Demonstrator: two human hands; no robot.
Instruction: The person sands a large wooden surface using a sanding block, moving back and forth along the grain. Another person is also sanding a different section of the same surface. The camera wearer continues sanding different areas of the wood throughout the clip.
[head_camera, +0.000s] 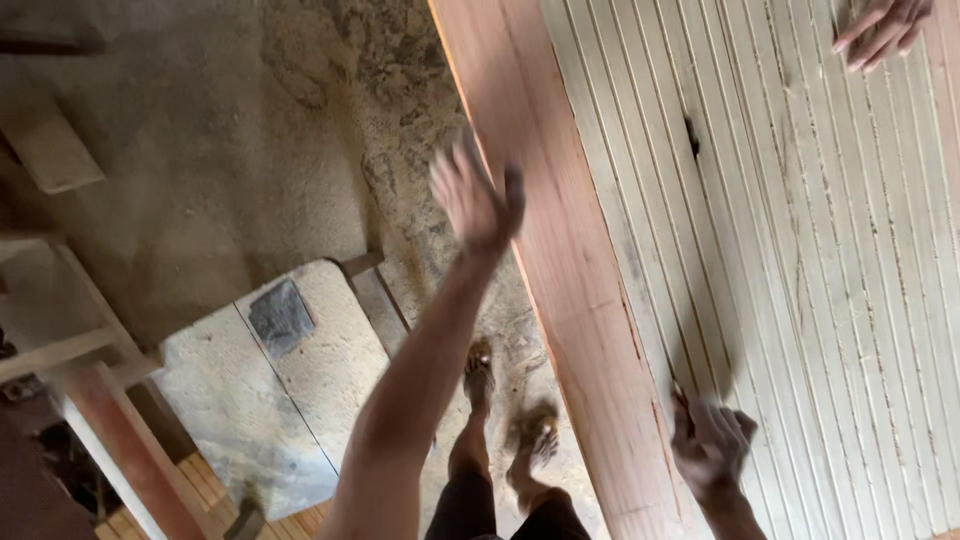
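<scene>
Sawdust-strewn floor (250, 150) beneath a grooved panel surface (800, 250). Along its left edge lies a reddish plank (560, 280); open left hand (478, 195) hovers beside it, right hand (710, 445) curled on its near end.

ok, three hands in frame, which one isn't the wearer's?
The hand at the top right corner. It enters from the far edge onto the grooved panel, with no arm leading back to the camera. The left hand and right hand both do.
</scene>
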